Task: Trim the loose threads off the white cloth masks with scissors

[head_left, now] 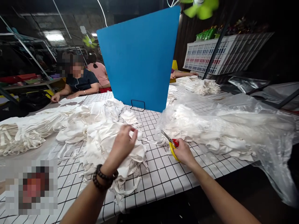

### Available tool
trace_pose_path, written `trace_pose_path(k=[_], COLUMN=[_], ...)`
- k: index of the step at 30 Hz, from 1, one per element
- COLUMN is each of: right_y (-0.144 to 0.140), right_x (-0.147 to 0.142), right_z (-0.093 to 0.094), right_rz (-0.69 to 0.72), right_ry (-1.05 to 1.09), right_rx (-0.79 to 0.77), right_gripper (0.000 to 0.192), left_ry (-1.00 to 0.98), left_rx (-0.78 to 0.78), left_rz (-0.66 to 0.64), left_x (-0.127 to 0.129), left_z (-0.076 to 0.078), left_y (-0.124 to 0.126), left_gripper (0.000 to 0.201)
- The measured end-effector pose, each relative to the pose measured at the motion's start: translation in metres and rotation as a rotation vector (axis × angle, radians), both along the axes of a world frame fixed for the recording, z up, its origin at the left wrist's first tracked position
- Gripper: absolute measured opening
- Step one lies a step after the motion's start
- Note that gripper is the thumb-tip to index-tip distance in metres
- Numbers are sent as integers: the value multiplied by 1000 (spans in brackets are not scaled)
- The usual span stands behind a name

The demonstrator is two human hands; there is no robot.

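Observation:
My right hand (pixel 184 152) is closed on a pair of scissors (pixel 173 146) with red and yellow handles. The scissor blades point away to the left and look slightly parted, just short of the plastic-covered heap. Over a loose pile of white fabric pieces (pixel 100 137) is my left hand (pixel 125 140), a little smeared by motion. Its fingers are loosely bent and the thumb stands apart, with nothing visible between them. A dark beaded bracelet (pixel 105 176) circles that wrist. Thin white strips (pixel 130 189) trail from the pile toward the table's front edge.
A blue board (pixel 140 59) stands upright across the checkered table (pixel 158 177). Clear plastic (pixel 233 124) covers white pieces on the right. Stacked white pieces (pixel 35 124) lie left. A co-worker (pixel 80 81) sits behind them; another person's arm (pixel 184 74) shows beyond the board.

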State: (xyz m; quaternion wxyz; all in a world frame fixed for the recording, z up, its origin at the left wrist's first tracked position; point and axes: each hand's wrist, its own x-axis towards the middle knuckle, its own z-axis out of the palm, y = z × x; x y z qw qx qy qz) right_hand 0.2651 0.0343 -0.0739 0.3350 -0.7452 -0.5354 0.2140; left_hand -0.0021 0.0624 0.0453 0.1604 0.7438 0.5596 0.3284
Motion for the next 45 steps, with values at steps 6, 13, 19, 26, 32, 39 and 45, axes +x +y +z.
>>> trace_pose_path(k=[6, 13, 19, 26, 32, 39, 45], right_y=[-28, 20, -3, -112, -140, -144, -148], right_x=[13, 40, 8, -62, -94, -97, -98], right_z=[5, 28, 44, 52, 47, 54, 41], right_rz=[-7, 34, 210, 578, 815, 842, 786], right_ry=[-5, -199, -204, 17, 443, 731, 778], right_rx=[47, 193, 296, 482, 453, 214, 45], right_gripper=[17, 23, 6, 25, 27, 24, 27], left_ry=[-511, -649, -976, -1193, -1220, -1085, -1001], left_rx=[-822, -939, -1190, -1502, -1617, -1621, -1430], left_rz=[-412, -424, -352, -360, -509, -511, -501], left_x=[71, 94, 78, 82, 90, 103, 106], left_z=[-72, -85, -93, -102, -98, -89, -94], left_y=[-38, -48, -43, -35, -35, -41, -45], left_gripper=[36, 33, 27, 37, 32, 20, 19])
